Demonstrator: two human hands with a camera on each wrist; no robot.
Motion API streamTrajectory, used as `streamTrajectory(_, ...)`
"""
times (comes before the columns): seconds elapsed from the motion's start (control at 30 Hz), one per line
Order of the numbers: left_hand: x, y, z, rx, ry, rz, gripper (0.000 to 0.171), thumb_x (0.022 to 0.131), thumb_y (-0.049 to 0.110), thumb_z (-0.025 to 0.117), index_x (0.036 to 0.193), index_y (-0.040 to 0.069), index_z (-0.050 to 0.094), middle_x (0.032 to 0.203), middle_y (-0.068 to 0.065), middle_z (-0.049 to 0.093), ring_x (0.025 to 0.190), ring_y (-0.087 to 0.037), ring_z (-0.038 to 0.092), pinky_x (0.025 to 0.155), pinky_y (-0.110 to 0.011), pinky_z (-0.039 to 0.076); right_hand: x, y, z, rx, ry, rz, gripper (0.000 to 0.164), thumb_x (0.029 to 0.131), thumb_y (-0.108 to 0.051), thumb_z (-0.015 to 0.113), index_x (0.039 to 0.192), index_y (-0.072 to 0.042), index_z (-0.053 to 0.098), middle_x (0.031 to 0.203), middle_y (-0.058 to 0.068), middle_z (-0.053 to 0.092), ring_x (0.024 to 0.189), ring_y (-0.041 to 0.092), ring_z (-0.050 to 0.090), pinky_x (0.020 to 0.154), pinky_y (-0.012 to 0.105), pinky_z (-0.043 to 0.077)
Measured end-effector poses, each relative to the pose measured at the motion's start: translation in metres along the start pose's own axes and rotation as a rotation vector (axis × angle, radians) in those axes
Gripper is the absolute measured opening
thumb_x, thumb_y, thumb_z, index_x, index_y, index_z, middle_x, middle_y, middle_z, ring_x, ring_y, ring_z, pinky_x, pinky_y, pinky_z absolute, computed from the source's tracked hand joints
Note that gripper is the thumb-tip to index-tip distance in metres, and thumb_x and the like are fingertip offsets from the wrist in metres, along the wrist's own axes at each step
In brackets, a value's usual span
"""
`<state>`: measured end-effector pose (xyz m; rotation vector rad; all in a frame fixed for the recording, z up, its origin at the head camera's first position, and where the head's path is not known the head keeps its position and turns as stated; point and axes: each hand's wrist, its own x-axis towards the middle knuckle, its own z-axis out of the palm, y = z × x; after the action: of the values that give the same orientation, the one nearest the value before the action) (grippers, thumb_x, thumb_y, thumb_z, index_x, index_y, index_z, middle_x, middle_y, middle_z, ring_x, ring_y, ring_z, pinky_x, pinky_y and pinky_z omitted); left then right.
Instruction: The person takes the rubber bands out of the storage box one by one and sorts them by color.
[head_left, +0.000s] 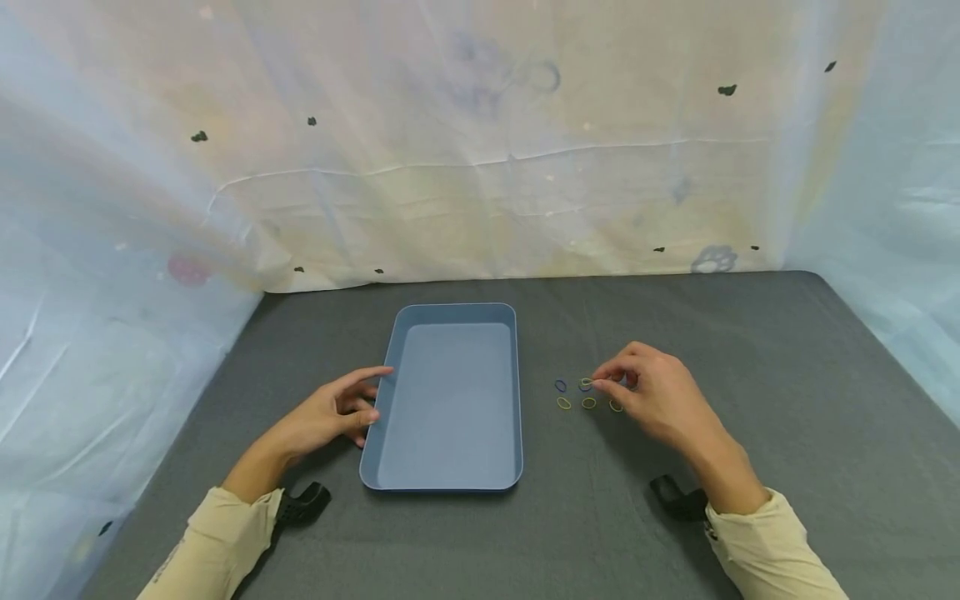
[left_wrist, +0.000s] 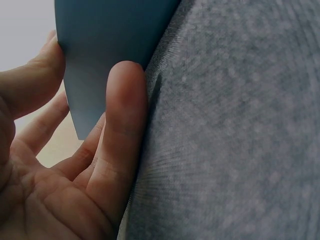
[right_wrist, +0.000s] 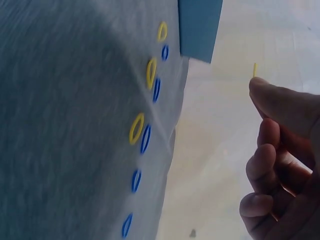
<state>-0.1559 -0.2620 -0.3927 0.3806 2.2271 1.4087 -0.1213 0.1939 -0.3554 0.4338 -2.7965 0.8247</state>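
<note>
Between the thumb and index finger of my right hand (head_left: 660, 396) a thin yellow rubber band (right_wrist: 255, 69) is pinched, held above the table. Beneath and beside that hand lie three yellow rubber bands (head_left: 564, 403) and several blue rubber bands (right_wrist: 145, 139), spread in rough rows on the cloth. My left hand (head_left: 326, 417) touches the left side of a shallow blue-grey tray (head_left: 378, 433), its fingers loosely bent against the rim and outer wall. Part of the blue row is hidden behind the right hand in the head view.
Dark grey cloth (head_left: 585, 533) covers the table, with the tray lying flat left of the bands. A pale printed curtain (head_left: 480, 208) hangs along the back and both sides. Black straps (head_left: 303, 504) sit at both wrists.
</note>
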Motion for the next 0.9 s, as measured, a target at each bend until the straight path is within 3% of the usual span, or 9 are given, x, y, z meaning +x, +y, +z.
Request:
streamTrajectory(0.73, -0.002, 0.0, -0.001, 0.024, 0.009, 0.026, 0.064, 0.098, 0.022, 0.065, 0.155, 0.02, 0.034, 0.148, -0.03, 0.037, 0.098, -0.023, 0.062, 0.073, -0.041, 0.06, -0.004, 0.046, -0.022, -0.115, -0.062, 0.009, 0.008, 0.089, -0.026, 0.076, 0.087, -0.018, 0.077, 0.088, -0.004, 0.064, 0.074, 0.01, 0.052, 0.065, 0.029, 0.042)
streamTrajectory(0.9, -0.003, 0.002, 0.0, 0.014, -0.005, 0.028, 0.065, 0.099, 0.021, 0.064, 0.155, 0.016, 0.032, 0.147, -0.033, 0.036, 0.097, -0.022, 0.062, 0.073, -0.041, 0.06, -0.006, 0.052, -0.022, -0.11, -0.12, 0.027, 0.005, 0.087, -0.025, 0.078, 0.088, -0.02, 0.077, 0.087, -0.006, 0.065, 0.071, 0.005, 0.05, 0.062, 0.026, 0.041)
